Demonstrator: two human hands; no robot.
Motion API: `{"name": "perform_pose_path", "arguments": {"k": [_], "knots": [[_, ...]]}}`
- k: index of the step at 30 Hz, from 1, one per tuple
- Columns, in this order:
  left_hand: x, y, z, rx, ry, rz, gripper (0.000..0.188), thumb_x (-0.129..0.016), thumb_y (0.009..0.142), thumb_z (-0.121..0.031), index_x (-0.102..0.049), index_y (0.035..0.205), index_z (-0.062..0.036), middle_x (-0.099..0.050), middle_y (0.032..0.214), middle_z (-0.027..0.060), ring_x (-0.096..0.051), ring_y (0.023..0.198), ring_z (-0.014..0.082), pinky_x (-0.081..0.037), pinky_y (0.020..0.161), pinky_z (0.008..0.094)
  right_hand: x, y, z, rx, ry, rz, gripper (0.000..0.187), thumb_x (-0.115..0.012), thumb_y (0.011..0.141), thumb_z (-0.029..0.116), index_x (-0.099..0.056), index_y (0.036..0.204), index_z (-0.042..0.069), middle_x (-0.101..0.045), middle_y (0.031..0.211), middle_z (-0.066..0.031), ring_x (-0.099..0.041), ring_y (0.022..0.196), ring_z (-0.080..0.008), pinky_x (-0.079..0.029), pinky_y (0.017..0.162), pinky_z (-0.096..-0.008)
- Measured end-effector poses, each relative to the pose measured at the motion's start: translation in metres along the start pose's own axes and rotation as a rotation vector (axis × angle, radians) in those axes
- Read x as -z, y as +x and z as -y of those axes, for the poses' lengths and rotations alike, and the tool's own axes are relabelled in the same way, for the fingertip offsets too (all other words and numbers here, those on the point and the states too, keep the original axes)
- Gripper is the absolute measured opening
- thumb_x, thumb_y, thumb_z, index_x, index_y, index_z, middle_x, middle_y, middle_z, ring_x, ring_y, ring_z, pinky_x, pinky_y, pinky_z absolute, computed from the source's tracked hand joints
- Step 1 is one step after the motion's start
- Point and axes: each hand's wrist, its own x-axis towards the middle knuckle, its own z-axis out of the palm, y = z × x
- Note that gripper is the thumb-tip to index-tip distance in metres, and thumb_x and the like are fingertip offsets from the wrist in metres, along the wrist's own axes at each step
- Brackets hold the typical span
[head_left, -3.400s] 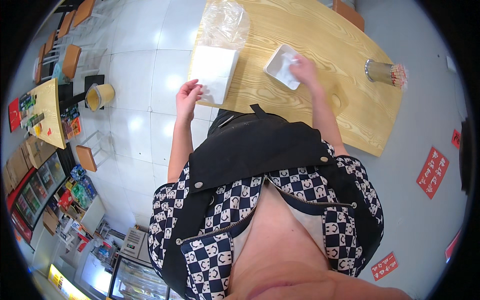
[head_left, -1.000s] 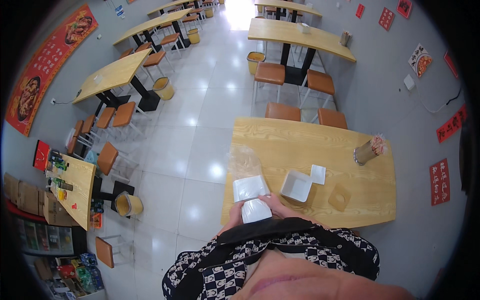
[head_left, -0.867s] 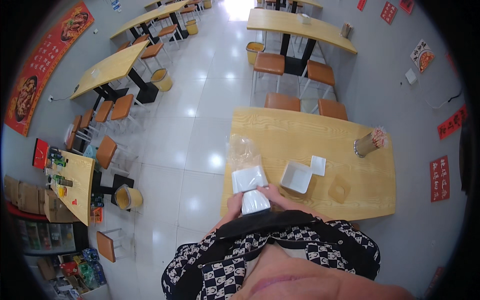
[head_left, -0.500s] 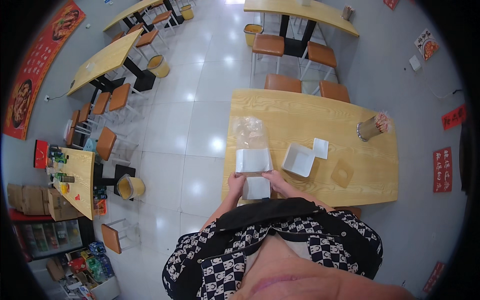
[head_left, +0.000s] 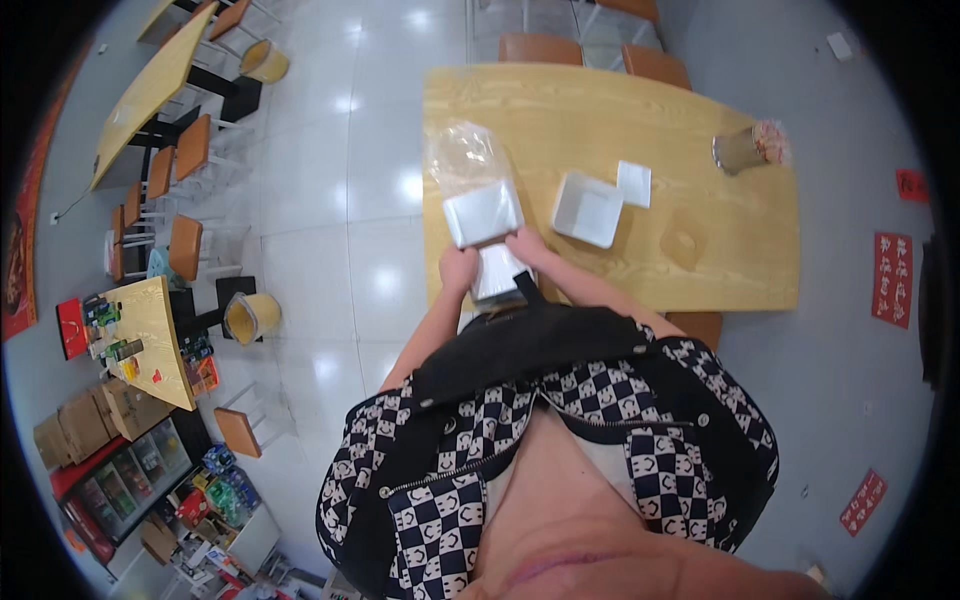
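Right hand (head_left: 525, 243) has moved from squarish white box (head_left: 583, 208) to crinkly plastic-wrapped stack (head_left: 484, 213)

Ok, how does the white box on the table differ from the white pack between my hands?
The box is open-topped and hollow; the pack has shiny clear plastic over it. The box stands on the table, untouched; the pack sits between your left hand and right hand. Both are white.

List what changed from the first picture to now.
The right hand left the open white box, moving left onto the plastic-wrapped white stack; the left hand now grips it too. The stack shows as two portions, near and far. A white square piece now shows beside the box. The metal stick holder stays at right.
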Motion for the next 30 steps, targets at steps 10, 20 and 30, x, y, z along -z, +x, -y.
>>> {"name": "perform_pose_path", "arguments": {"k": [10, 20, 30], "knots": [[-0.013, -0.001, 0.015, 0.155, -0.463, -0.213, 0.031, -0.061, 0.074, -0.025, -0.063, 0.085, 0.0044, -0.063, 0.075, 0.0142, -0.061, 0.067, 0.023, -0.047, 0.063, 0.0349, 0.032, -0.019, 0.048, 0.021, -0.067, 0.046, 0.03, -0.05, 0.081, 0.026, -0.066, 0.086, 0.001, -0.062, 0.089, -0.0237, -0.061, 0.081, -0.0377, -0.048, 0.071, -0.0419], [-0.023, 0.006, 0.009, 0.166, -0.622, -0.28, 0.024, -0.064, 0.07, -0.013, -0.06, 0.086, 0.0048, -0.062, 0.082, 0.0109, -0.059, 0.073, 0.0204, -0.047, 0.063, 0.0313, 0.018, -0.002, 0.03, -0.059, 0.363, -0.296, 0.02, -0.059, 0.073, 0.021, -0.062, 0.074, 0.002, -0.064, 0.076, -0.0139, -0.062, 0.071, -0.0264, -0.048, 0.064, -0.0359], [-0.019, -0.011, 0.002, -0.448, 0.001, -0.245, 0.021, -0.053, 0.076, -0.019, -0.061, 0.08, 0.0004, -0.059, 0.085, 0.0196, -0.055, 0.084, 0.035, -0.044, 0.078, 0.0411, 0.015, -0.035, 0.048, 0.297, -0.082, -0.207, 0.044, -0.059, 0.072, 0.047, -0.057, 0.073, 0.003, -0.059, 0.081, -0.0161, -0.057, 0.075, -0.0324, -0.045, 0.067, -0.0424]]}}
